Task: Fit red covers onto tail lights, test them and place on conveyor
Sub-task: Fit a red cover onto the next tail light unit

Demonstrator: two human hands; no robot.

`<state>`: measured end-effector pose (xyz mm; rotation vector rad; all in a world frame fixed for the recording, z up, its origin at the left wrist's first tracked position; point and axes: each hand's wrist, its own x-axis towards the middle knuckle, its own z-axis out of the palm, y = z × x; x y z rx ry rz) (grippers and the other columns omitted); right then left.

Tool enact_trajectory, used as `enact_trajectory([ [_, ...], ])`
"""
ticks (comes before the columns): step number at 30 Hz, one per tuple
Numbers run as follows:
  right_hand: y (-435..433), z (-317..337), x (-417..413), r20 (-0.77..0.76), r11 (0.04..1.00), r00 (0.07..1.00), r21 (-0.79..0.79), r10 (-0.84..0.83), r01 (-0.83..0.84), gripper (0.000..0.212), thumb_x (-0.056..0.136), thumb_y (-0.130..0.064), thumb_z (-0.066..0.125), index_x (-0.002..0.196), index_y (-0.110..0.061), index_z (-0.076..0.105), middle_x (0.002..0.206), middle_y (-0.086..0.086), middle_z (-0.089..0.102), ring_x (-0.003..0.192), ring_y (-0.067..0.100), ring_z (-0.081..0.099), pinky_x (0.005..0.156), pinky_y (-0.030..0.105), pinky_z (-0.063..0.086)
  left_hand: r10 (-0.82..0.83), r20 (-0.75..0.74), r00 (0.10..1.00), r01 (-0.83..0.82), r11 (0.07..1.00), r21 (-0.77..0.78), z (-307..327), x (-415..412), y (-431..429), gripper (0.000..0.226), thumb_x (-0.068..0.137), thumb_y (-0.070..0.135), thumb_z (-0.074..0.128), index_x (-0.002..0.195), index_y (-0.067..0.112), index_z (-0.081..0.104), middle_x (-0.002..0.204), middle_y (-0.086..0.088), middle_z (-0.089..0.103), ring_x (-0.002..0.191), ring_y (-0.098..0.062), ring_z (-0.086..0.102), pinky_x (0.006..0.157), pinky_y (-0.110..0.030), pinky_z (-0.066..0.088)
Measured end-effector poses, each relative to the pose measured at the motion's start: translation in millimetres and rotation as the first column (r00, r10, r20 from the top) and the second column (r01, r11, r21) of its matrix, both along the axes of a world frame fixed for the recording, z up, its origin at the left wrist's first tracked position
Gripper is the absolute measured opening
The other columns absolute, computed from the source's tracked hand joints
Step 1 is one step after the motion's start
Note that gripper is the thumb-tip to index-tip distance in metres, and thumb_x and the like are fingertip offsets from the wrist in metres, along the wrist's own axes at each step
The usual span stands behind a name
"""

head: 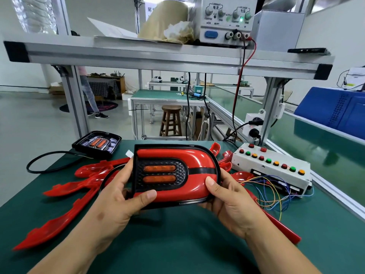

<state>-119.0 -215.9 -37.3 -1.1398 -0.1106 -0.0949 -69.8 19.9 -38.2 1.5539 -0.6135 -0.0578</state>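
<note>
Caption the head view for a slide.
Left hand and right hand grip a red-covered tail light over loose red covers.

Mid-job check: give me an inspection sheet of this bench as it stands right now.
Surface: green mat, parts strewn on it.
Job's things: tail light with red cover fitted, held above mat; uncovered tail light far left; loose red covers underneath.
Clutter: crumpled paper on upper shelf.
Grippers: left hand and right hand grip the covered light's ends.
Cables: black cable loops at left; coloured wires reach button box; red lead drops from power supply.
Surroundings: conveyor right, wooden stool behind.
</note>
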Motion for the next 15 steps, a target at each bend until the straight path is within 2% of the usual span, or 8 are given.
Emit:
enact_trajectory([
  [3, 0, 0, 2, 0.017, 1.000, 1.000, 0.021, -0.018, 0.018, 0.047, 0.078, -0.012, 0.062, 0.125, -0.007, 0.054, 0.100, 0.011, 0.073, 0.081, 0.020, 0.071, 0.062, 0.029, 0.057, 0.002, 0.000, 1.000, -0.002, 0.999, -0.032, -2, 0, -2, 0.078, 0.072, 0.030, 0.077, 0.138, 0.054, 0.043, 0.129, 0.015, 0.064, 0.116, -0.004, 0.062, 0.080, -0.019, 0.056],
  [5, -1, -1, 3, 0.025, 0.999, 0.999, 0.022, -0.029, 0.028, 0.046, 0.077, -0.013, 0.063, 0.123, -0.008, 0.056, 0.101, 0.011, 0.073, 0.082, 0.020, 0.071, 0.062, 0.029, 0.057, 0.008, -0.006, 1.000, -0.008, 0.999, -0.050, -1, 1, -4, 0.077, 0.073, 0.030, 0.081, 0.136, 0.056, 0.045, 0.129, 0.015, 0.064, 0.116, -0.004, 0.063, 0.081, -0.020, 0.056],
  [10, -3, -3, 4, -0.012, 0.999, 1.000, 0.044, -0.012, 0.012, 0.042, 0.079, -0.013, 0.063, 0.120, -0.009, 0.058, 0.101, 0.012, 0.073, 0.083, 0.021, 0.072, 0.063, 0.031, 0.057, 0.033, -0.023, 0.999, -0.033, 0.999, -0.031, -5, 3, -7, 0.082, 0.075, 0.034, 0.084, 0.139, 0.058, 0.039, 0.130, 0.018, 0.062, 0.118, -0.002, 0.060, 0.097, -0.037, 0.050],
  [12, -3, -2, 4, -0.036, 0.998, 0.999, 0.069, 0.017, -0.015, 0.040, 0.082, -0.015, 0.061, 0.121, -0.008, 0.058, 0.106, 0.015, 0.072, 0.088, 0.024, 0.071, 0.068, 0.034, 0.058, -0.019, -0.092, 0.996, 0.017, 0.999, -0.028, -5, 6, -3, 0.079, 0.072, 0.035, 0.079, 0.138, 0.058, 0.041, 0.129, 0.018, 0.063, 0.116, -0.004, 0.062, 0.092, -0.034, 0.055],
  [15, -2, -2, 4, -0.078, 1.000, 0.997, 0.004, 0.004, -0.003, 0.049, 0.079, -0.020, 0.067, 0.125, -0.008, 0.055, 0.108, 0.016, 0.071, 0.091, 0.025, 0.069, 0.076, 0.038, 0.058, -0.222, -0.248, 0.943, 0.208, 0.975, -0.081, 0, 13, 10, 0.059, 0.077, 0.029, 0.072, 0.129, 0.052, 0.056, 0.130, 0.008, 0.065, 0.114, -0.015, 0.065, 0.080, -0.029, 0.058],
])
